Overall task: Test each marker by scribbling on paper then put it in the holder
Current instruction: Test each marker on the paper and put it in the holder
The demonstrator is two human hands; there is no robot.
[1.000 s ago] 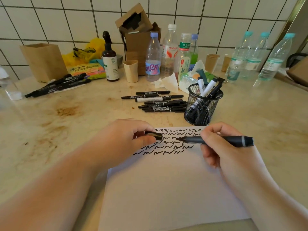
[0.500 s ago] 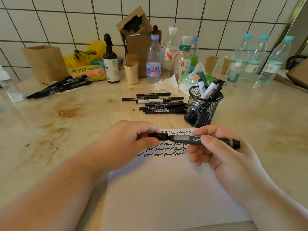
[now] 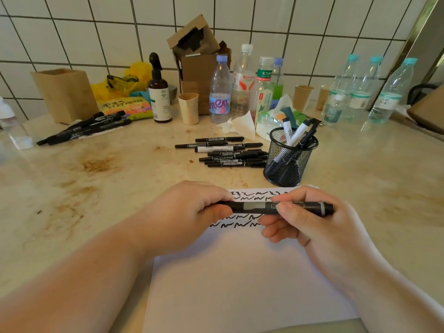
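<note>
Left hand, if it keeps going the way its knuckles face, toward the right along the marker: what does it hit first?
Probably the right hand. The left hand and it both hold the same marker above the paper, with only a short bare stretch of barrel between them. Depth looks matched.

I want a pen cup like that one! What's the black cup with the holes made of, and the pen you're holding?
The holder looks like black metal wire mesh: you can see the markers through its grid. The marker in both hands looks like smooth black plastic with a slight sheen, though its look alone can't confirm that.
</note>
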